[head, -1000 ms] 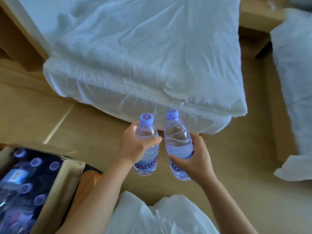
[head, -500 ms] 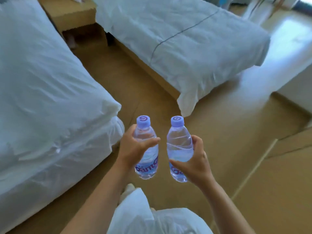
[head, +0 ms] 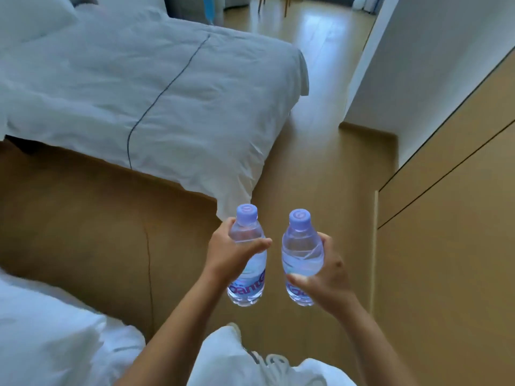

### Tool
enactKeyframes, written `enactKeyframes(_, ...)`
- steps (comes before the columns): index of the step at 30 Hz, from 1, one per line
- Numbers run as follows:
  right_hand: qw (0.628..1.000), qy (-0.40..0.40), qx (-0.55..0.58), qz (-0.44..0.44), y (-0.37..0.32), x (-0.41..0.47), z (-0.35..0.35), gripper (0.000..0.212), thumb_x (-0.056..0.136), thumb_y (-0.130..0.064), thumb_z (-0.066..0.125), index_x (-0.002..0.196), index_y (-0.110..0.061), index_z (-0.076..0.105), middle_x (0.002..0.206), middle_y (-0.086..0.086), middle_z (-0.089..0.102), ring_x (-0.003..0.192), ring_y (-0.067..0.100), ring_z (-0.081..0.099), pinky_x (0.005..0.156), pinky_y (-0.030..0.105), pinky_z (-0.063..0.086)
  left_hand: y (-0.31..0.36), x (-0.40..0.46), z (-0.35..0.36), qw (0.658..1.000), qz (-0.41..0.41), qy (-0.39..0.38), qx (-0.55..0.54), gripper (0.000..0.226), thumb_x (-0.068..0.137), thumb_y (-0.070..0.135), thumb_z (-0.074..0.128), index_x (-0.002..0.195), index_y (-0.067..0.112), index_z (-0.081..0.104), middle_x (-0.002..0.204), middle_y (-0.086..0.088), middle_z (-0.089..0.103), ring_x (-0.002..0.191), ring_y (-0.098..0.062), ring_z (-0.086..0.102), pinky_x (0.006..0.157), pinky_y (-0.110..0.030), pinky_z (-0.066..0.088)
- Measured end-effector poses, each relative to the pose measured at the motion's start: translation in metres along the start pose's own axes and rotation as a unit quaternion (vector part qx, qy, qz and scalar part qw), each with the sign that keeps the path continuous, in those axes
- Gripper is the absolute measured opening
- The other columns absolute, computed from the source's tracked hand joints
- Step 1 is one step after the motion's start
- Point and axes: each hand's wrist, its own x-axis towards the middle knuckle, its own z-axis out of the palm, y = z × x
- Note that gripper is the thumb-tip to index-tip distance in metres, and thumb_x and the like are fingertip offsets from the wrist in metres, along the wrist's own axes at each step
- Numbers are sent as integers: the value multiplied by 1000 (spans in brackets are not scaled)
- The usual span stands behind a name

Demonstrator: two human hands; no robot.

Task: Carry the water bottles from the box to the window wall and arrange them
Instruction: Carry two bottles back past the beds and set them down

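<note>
Hands hold our load: left hand (head: 227,256) grips one clear ribbed plastic bottle with lilac cap (head: 247,280), right hand (head: 327,277) grips its twin bottle (head: 302,253); a rumpled white bed (head: 156,101) lies beyond them.

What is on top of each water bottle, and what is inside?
Each bottle, left and right, carries a purple cap and holds clear water. The left hand and right hand cover part of each label.

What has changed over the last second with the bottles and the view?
The view has swung right, away from the box, which is gone from sight, toward the aisle past the bed. The left hand still grips its bottle and the right hand its bottle, upright, side by side.
</note>
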Motion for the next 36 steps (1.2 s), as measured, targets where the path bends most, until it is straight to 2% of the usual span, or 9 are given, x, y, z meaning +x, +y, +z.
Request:
enactKeyframes(5,997,47,31,46,-12,65,1,69,59,-18,83,109,-38,41,103,-15,58,86,-7,58,66,4,41,29,83,15,997,-15,-68,15,42,51,32,84,86,22,64,74,9,72,70,-9,70,69,-28,55)
enactKeyframes(9,993,78,53,74,-8,115,-9,66,58,-15,83,104,-41,42,100,-17,59,85,-12,57,64,2,40,45,140,40,995,-6,-99,23,38,56,27,85,87,19,64,74,8,72,68,-9,70,65,-26,52)
enactKeyframes(12,990,87,59,92,3,156,-22,69,57,-13,84,104,-40,42,102,-15,59,86,-7,58,65,2,41,55,181,65,994,1,-108,28,42,52,32,83,87,19,64,74,9,72,69,-9,70,64,-25,52)
enactKeyframes(17,990,79,55,99,27,244,-62,71,57,-13,84,107,-38,41,105,-11,59,91,5,61,67,8,42,78,256,127,994,11,-105,34,49,48,34,81,88,14,64,77,1,71,71,-15,70,72,-34,56)
enactKeyframes(23,992,89,49,70,49,360,-135,74,57,-15,85,114,-32,41,109,-6,58,95,12,60,78,22,47,125,344,211,995,22,-99,24,43,47,32,81,84,18,63,71,10,71,64,-7,68,60,-21,51)
enactKeyframes(25,992,93,54,63,54,394,-155,73,58,-15,84,114,-32,40,110,-6,58,96,13,60,80,24,48,139,370,234,995,30,-97,15,46,45,36,82,84,19,63,73,8,72,67,-9,69,62,-23,52)
enactKeyframes(30,990,116,66,56,67,460,-189,71,57,-11,84,106,-39,40,104,-14,56,93,7,59,77,17,45,170,429,281,994,50,-99,14,51,42,44,80,83,19,64,76,2,72,70,-15,70,69,-32,57)
enactKeyframes(34,986,126,87,66,77,510,-206,72,57,-7,83,109,-33,42,106,-11,56,96,11,60,84,30,49,186,475,312,992,60,-111,8,51,45,44,80,86,18,63,76,4,71,69,-13,70,63,-23,54)
enactKeyframes(36,986,128,89,67,82,537,-214,73,57,-6,83,112,-30,42,109,-6,57,98,13,59,85,31,49,191,500,326,991,63,-116,10,46,50,38,81,87,18,63,76,3,71,69,-12,70,62,-21,53)
